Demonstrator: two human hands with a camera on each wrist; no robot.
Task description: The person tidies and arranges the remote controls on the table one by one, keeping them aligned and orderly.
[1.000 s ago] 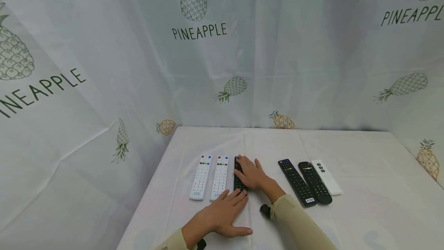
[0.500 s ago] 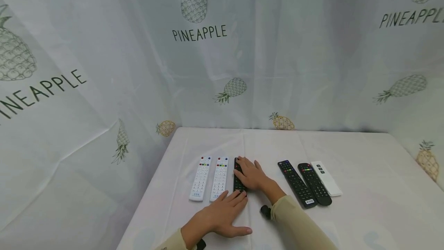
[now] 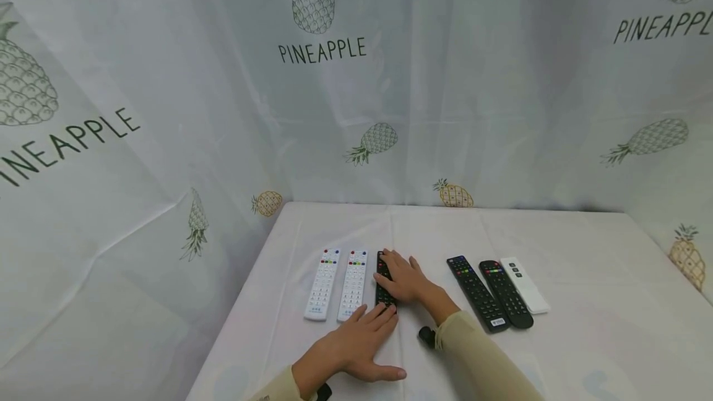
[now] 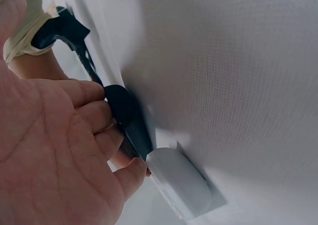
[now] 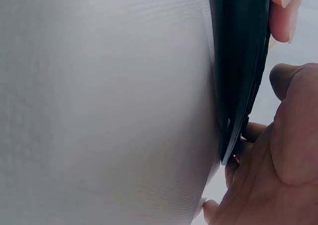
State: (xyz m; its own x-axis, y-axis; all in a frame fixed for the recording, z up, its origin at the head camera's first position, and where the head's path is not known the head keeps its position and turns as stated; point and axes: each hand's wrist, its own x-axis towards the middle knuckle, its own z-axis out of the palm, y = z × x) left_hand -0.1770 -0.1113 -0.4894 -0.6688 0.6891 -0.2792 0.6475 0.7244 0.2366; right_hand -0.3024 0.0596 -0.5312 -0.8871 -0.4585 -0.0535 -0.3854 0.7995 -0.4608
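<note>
A black remote control (image 3: pixel 383 294) lies lengthwise on the white cloth, partly hidden under both hands. My left hand (image 3: pixel 359 344) reaches over its near end, fingers straight and thumb spread to the right. Across its far half rests my right hand (image 3: pixel 409 281), fingers extended to the top and thumb over the left side. In the left wrist view, the fingertips touch the end of the black remote (image 4: pixel 130 119), beside a white remote (image 4: pixel 180 183). The right wrist view shows the black remote's side (image 5: pixel 241 61) against the cloth, fingers from both hands at its upper face.
Left of the black remote lie two white remotes, an outer one (image 3: pixel 322 286) and an inner one (image 3: pixel 353 285). On the right lie a long black remote (image 3: pixel 478 293), a rounded black one (image 3: pixel 505 293) and a slim white one (image 3: pixel 525 284). Behind the table (image 3: pixel 579 246) hangs a pineapple-print curtain (image 3: pixel 479 79).
Both hands stay in nearly the same place on the black remote. The right thumb shifts very slightly to the left; the remotes keep their positions.
</note>
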